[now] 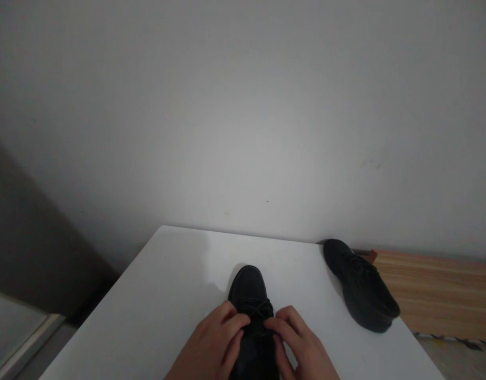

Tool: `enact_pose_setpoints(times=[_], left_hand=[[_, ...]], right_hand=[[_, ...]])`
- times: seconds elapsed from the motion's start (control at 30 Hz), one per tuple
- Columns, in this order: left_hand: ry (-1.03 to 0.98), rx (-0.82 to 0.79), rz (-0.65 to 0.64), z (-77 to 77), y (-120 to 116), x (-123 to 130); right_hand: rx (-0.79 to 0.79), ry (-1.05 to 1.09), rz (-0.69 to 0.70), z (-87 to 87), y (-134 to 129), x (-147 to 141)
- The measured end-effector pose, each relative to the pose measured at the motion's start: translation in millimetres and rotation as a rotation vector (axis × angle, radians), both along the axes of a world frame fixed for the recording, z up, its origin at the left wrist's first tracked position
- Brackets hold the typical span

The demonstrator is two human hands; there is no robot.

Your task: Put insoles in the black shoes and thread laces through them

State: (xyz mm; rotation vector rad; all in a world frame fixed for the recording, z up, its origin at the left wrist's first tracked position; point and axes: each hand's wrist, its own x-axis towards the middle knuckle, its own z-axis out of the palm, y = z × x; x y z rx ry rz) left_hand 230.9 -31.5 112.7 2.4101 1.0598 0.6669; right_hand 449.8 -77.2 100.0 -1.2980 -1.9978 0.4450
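Note:
A black lace-up shoe [248, 285] stands on the white table [179, 269], its toe pointing toward the wall. My left hand [217, 338] is at the left side of its lacing, thumb and fingers pinched together. At the right side of the lacing, my right hand [300, 343] has its fingers bent and pinched at the shoe's edge. Black shoelaces [255, 306] cross the shoe just ahead of my fingertips. Whether lace ends or the shoe's flaps lie between the fingers is too dark to make out.
Another black shoe [360, 287] lies at the table's right edge, angled with its heel toward me. A pale wall [246, 132] rises behind the table. Wood-grain board [437, 290] shows beyond the right edge, and a light-coloured frame [29, 343] stands at lower left.

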Motion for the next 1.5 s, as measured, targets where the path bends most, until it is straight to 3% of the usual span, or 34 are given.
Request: enact_pose_setpoints(times=[0.27, 0.4, 0.63, 0.8, 0.93, 1.03, 1.17, 1.33, 1.5], left_hand=[[0.073, 0.031, 0.031, 1.5, -1, 3], [-0.114, 0.049, 0.056, 13.8, -4, 4], [-0.501, -0.146, 0.061, 36.0, -2, 1], [-0.534, -0.292, 0.038, 27.9, -1, 5], [-0.595, -0.297, 0.068, 22.8, 0, 12], [-0.658, -0.255, 0.134, 20.4, 2, 16], [-0.718, -0.277, 0.096, 13.4, 4, 20], [-0.74, -0.523, 0.01, -0.9, 5, 20], [-0.587, -0.342, -0.131, -6.8, 6, 16]], right_hand=[[-0.01, 0.022, -0.057, 3.7, 1, -8], [0.005, 0.208, -0.155, 18.1, 0, -9], [0.011, 0.562, -0.165, 47.2, 2, -15], [-0.192, 0.71, -0.256, 39.4, 2, -32], [-0.299, 0.759, -0.198, 30.7, 4, -36], [-0.363, 0.643, -0.095, 28.3, 9, -34], [-0.322, 0.485, 0.042, 24.1, 16, -31], [-0.277, 0.711, -0.013, 13.7, 14, -31], [-0.293, 0.838, -0.049, 13.7, 11, -29]])
